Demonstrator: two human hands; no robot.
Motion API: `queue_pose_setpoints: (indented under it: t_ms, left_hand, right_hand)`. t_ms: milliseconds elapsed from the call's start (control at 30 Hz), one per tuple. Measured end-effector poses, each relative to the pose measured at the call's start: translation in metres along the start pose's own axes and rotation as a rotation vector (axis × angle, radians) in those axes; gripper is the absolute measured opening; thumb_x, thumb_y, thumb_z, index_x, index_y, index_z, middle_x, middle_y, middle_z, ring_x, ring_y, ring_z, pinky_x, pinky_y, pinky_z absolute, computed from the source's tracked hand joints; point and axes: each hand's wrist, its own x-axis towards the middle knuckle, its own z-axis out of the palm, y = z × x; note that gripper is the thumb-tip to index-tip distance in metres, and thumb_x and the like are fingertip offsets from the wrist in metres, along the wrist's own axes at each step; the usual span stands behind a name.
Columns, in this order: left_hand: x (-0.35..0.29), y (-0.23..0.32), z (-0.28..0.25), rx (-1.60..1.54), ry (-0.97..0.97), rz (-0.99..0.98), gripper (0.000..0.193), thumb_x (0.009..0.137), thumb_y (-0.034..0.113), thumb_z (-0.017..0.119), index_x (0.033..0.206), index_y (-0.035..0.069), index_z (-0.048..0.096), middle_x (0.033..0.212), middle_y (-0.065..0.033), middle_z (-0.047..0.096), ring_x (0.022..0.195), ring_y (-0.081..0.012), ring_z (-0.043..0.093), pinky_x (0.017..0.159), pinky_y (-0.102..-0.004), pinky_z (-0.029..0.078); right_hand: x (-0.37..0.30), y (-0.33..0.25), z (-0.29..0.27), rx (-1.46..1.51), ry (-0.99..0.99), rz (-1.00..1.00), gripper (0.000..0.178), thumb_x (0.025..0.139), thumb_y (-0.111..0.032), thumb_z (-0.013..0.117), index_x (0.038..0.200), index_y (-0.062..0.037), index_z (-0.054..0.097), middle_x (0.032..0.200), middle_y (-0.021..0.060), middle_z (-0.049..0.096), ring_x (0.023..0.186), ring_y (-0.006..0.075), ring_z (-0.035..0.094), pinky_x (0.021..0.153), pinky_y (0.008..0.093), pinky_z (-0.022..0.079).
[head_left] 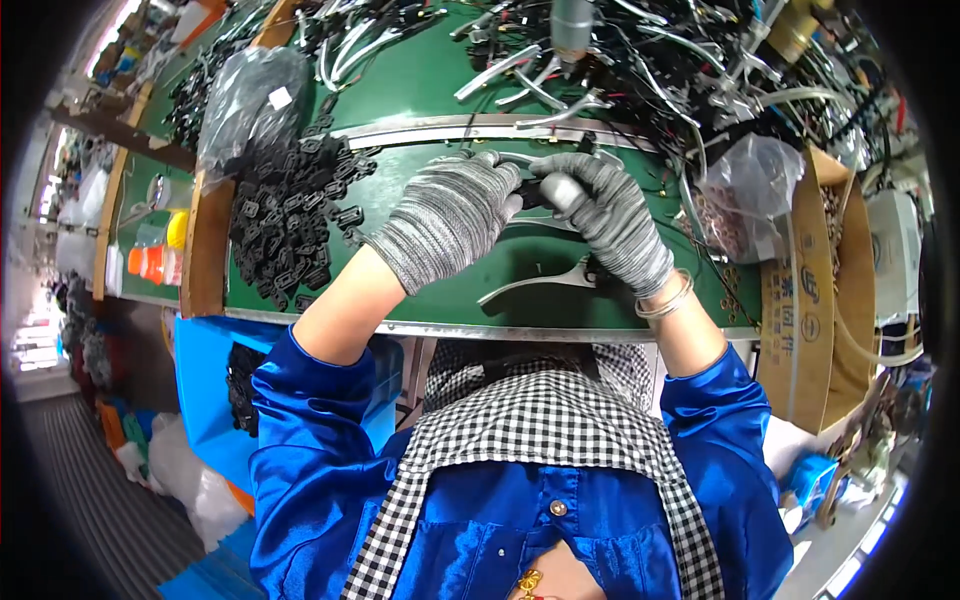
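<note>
My left hand (450, 212) and my right hand (612, 222), both in grey striped knit gloves, meet above the green worktable. Between their fingertips is a small black part (533, 193), gripped from both sides; the gloves hide most of it. Just below the hands, a curved silver brake lever (540, 284) lies on the green surface. Another silver lever (545, 222) shows partly between the hands, and I cannot tell if it joins the black part. Left of my left hand spreads a heap of black plastic clamp-like pieces (285, 215).
Silver levers with black cables (670, 65) pile up across the table's back, behind a metal rail (420, 130). A tool's grey cylinder (572, 28) hangs above. A cardboard box (800, 330) and clear bag (745, 195) stand right. A blue bin (205, 375) sits below left.
</note>
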Motion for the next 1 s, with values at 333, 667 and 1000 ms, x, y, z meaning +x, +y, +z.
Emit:
queue_pose_setpoints:
  t_ms: [333,667,1000]
  left_hand:
    - [0.024,0.04,0.04,-1.103,0.102,-0.281,0.026,0.09,0.011,0.066,0.113,-0.001,0.061,0.098,-0.0118,0.068,0.082,-0.0152,0.067,0.073,-0.0292,0.057]
    - [0.026,0.059,0.061,-1.537,0.218,-0.408,0.025,0.092,0.008,0.063,0.114,-0.003,0.059,0.099,-0.0111,0.067,0.083,-0.0152,0.067,0.075,-0.0269,0.058]
    - [0.019,0.064,0.072,-1.265,0.429,-0.218,0.025,0.088,0.002,0.066,0.113,0.001,0.062,0.102,-0.0068,0.065,0.088,-0.0144,0.064,0.079,-0.0266,0.055]
  right_hand:
    - [-0.03,0.005,-0.026,0.202,0.331,0.13,0.019,0.092,-0.008,0.062,0.109,-0.001,0.065,0.085,0.003,0.066,0.074,0.0069,0.06,0.064,0.0221,0.051]
    - [-0.04,0.019,-0.028,0.287,0.356,0.048,0.02,0.094,-0.005,0.057,0.113,-0.0001,0.062,0.095,0.0036,0.065,0.079,0.0075,0.061,0.066,0.021,0.052]
    - [-0.049,0.016,-0.027,0.005,0.362,-0.131,0.023,0.091,-0.007,0.064,0.113,-0.0013,0.062,0.101,0.004,0.066,0.09,0.0107,0.063,0.075,0.0253,0.054]
